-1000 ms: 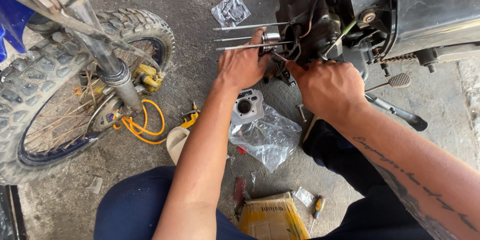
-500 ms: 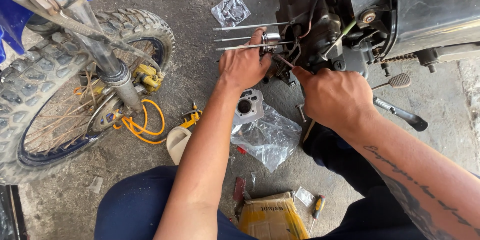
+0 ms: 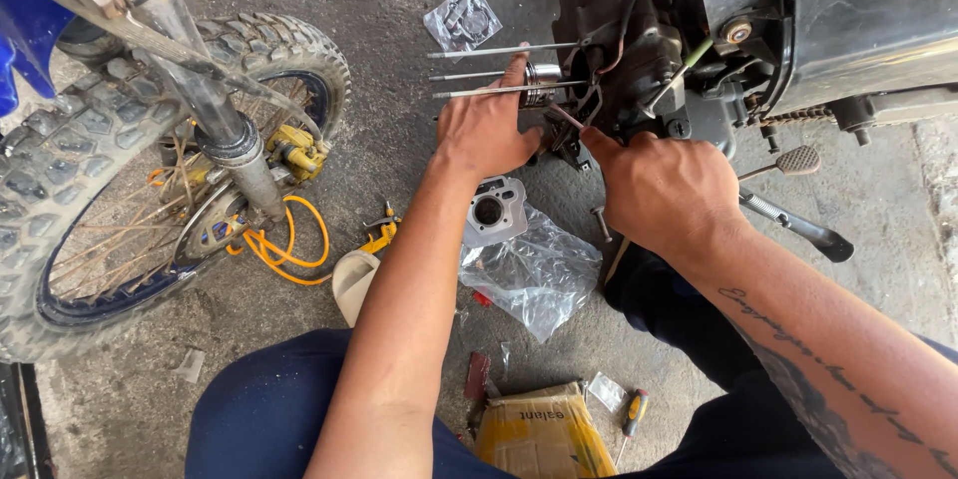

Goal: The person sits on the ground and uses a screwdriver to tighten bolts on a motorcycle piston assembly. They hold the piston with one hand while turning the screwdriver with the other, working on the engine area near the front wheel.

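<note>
My left hand (image 3: 486,130) grips the piston (image 3: 544,82) that sticks out of a motorcycle engine (image 3: 639,60), among long bare steel studs (image 3: 499,52). My right hand (image 3: 667,190) is closed on a thin tool whose tip (image 3: 565,120) reaches the engine just below the piston. A grey metal cylinder block (image 3: 494,210) lies on a clear plastic bag (image 3: 534,274) on the concrete, under my left wrist.
A blue dirt bike's knobby front wheel (image 3: 120,200) stands at left, with a yellow cable (image 3: 284,249) beside it. A footpeg (image 3: 796,225) and a pedal (image 3: 798,160) jut out at right. A yellow cardboard box (image 3: 544,434), a small screwdriver (image 3: 632,414) and a parts bag (image 3: 462,18) lie on the floor.
My right hand has shifted slightly down and right, with the tool tip staying at the engine. My left hand has kept its place on the piston.
</note>
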